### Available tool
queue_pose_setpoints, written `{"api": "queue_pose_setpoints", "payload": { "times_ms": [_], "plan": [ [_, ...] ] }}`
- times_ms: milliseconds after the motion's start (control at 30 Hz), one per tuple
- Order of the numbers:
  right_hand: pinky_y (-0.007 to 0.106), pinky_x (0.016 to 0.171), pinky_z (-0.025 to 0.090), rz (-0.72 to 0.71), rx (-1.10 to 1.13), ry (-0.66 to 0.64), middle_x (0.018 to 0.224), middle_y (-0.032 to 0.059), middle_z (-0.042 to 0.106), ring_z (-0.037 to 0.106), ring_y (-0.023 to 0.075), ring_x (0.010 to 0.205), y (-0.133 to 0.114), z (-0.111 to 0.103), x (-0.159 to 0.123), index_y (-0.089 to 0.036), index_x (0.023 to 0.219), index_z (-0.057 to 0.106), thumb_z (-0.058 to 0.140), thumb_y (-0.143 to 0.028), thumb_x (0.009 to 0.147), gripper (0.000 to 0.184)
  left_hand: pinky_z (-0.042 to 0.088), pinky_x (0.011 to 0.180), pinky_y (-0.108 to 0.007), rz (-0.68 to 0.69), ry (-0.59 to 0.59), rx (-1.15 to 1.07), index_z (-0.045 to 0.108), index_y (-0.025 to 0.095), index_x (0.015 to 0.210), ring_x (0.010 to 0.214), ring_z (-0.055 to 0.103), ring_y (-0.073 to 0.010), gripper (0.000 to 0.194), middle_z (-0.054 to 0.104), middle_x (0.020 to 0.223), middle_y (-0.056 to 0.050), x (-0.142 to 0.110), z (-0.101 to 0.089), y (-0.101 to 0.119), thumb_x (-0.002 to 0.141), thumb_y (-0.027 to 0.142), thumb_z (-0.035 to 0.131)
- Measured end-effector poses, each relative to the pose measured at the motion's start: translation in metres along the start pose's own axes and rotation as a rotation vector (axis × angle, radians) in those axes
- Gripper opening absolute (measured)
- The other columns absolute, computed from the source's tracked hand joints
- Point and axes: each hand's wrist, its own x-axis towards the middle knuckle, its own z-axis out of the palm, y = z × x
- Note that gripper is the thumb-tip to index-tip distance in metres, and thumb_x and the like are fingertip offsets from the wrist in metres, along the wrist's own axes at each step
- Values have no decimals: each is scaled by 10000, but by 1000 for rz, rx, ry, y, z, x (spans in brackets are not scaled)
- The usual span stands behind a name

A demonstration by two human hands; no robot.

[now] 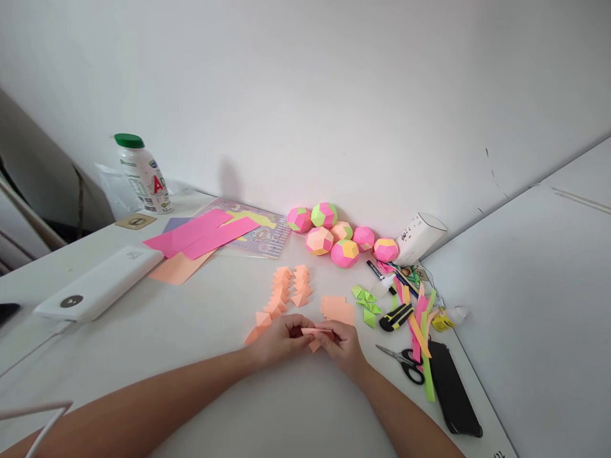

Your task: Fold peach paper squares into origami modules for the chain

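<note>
Between my two hands is a small folded piece of peach paper [316,331], pinched at both ends. My left hand [281,340] grips its left end with thumb and fingers. On the other end, my right hand [342,345] is closed in a like pinch. Two rows of folded peach paper units [279,289] stand just beyond my left hand. Behind my right hand lie flat peach paper squares [340,310]. Several folded green units [366,304] rest farther right.
Several paper balls [344,252] sit by the wall. At right are a box cutter [397,317], scissors [408,364], paper strips [420,324], a glue bottle [446,319] and a black phone [453,388]. Pink sheets [195,235], a power bank [102,283] and a bottle [143,175] lie left.
</note>
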Motion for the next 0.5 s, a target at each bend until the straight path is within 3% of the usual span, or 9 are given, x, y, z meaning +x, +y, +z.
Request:
{"api": "queue_pose_setpoints", "payload": {
  "times_ms": [300,500],
  "plan": [
    [252,506,456,121,134,32,652,31,662,565,143,559,12,0,0,-180,858,732,652,-333,770,194,252,420,-210,18,58,-34,625,193,778,423,339,-75,271,423,508,79,0,1,8,719,458,620],
    [221,438,337,143,171,8,538,-14,545,405,91,463,15,0,0,-175,828,736,656,-332,765,187,230,406,-211,10,61,-59,603,192,728,397,309,-70,289,405,478,87,-1,2,8,711,480,625]
  ]
}}
